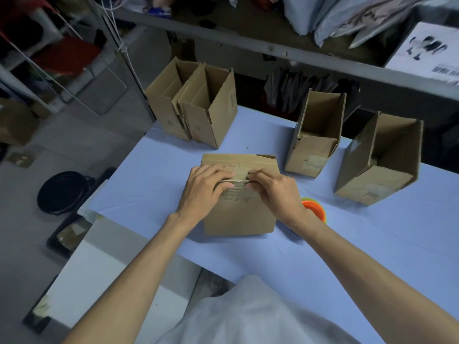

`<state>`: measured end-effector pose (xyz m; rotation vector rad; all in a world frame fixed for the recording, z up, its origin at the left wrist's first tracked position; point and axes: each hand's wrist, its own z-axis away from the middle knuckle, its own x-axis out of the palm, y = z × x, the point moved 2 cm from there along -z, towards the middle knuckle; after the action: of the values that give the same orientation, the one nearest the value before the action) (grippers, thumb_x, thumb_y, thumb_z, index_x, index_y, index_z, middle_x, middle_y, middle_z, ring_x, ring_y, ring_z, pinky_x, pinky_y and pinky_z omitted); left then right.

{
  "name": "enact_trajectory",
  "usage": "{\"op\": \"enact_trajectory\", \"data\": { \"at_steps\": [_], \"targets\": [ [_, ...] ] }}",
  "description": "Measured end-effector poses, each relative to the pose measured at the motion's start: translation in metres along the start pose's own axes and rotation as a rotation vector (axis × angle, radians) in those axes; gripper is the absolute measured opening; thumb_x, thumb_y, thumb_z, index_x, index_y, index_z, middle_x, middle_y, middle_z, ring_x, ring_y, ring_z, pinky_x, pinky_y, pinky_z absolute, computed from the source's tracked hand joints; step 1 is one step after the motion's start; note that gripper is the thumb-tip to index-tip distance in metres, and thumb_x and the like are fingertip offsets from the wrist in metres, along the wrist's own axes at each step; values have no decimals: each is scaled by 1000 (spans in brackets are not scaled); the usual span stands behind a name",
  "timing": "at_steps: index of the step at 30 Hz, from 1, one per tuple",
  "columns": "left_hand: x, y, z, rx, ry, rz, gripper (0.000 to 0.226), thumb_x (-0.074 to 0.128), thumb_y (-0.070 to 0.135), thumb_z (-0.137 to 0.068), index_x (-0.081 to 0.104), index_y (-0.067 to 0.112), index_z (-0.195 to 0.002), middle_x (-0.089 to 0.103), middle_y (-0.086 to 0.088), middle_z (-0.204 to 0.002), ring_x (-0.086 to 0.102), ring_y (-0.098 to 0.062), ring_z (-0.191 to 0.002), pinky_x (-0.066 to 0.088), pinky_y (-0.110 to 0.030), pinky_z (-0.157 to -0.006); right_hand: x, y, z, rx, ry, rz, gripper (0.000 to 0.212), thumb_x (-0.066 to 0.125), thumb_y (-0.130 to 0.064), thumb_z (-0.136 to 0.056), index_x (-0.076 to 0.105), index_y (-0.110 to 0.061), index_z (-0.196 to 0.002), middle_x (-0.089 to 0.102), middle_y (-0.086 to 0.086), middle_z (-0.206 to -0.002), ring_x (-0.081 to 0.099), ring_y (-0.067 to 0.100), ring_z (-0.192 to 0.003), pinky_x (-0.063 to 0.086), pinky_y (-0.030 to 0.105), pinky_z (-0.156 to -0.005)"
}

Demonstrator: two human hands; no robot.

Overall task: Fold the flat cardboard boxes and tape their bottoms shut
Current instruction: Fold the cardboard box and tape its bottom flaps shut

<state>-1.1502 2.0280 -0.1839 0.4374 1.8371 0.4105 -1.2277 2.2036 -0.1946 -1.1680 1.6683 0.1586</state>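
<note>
Item, the box [239, 219]: brown cardboard, on the table [154, 194] near its middle, just in front of us. Its flapped side is turned up. Two flaps meet in a seam across the top. Around the seam the paper skin is torn away and ribbing shows.

Item, our left hand [206, 189]: on the left half of the box. The fingers curl over the seam, the thumb lies below it, and together they pinch the flap edge.

Item, our right hand [275, 192]: on the right half, pinching the same seam in the same way. Its fingertips lie just beside those of the left hand.

Item, an orange and green roll [315, 209]: on the table just right of the box, mostly hidden behind our right wrist. We cannot tell whether it is tape.

Item, the first folded box [169, 105] and the second folded box [208, 112]: at the far left of the table, open tops up, touching side by side.

Item, the third folded box [314, 140]: far, right of the middle, open top up. An old tape patch is on its near face.

Item, the fourth folded box [380, 160]: further right, apart from the third, open top up, also patched on its near face.

Item, the table cover: pale blue cloth.

Item, a grey shelf [273, 53]: beyond the far edge, holding pale bags.

Item, a black round tub [62, 192]: on the floor to the left.
</note>
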Motion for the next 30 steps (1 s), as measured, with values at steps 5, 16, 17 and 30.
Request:
{"op": "enact_trajectory", "data": {
  "at_steps": [5, 16, 17, 30],
  "targets": [
    [-3, -8, 5, 17, -31, 88, 37, 50, 41, -91, 69, 22, -117, 64, 6, -122, 52, -9, -114, 30, -18, -98, -3, -2, 5, -40, 38, 105, 23, 60, -31, -86, 75, -15, -88, 74, -4, -94, 71, 20, -80, 52, 27, -48],
    [1, 13, 1, -45, 103, -16, 22, 64, 31, -82, 75, 24, -99, 66, 6, -103, 55, -16, -96, 43, -29, -84, -6, -13, -6, -41, -81, 167, 14, 63, -31, -85, 64, -18, -89, 61, -3, -82, 59, 22, -73, 39, 29, -39],
    [1, 15, -1, -67, 113, 3, 20, 66, 32, -80, 75, 25, -96, 65, 7, -100, 54, -16, -94, 43, -30, -83, -5, -13, -7, -49, -104, 177, 18, 58, -35, -87, 66, -20, -92, 62, -4, -84, 60, 21, -75, 40, 30, -40],
    [3, 6, -6, 31, 81, -122, 27, 52, 38, -89, 73, 21, -97, 68, 11, -94, 51, -14, -88, 44, -30, -76, -8, 2, -7, 50, -49, 2, 12, 66, -10, -80, 75, -17, -82, 70, -3, -77, 65, 24, -66, 50, 37, -45]
  ]
}}
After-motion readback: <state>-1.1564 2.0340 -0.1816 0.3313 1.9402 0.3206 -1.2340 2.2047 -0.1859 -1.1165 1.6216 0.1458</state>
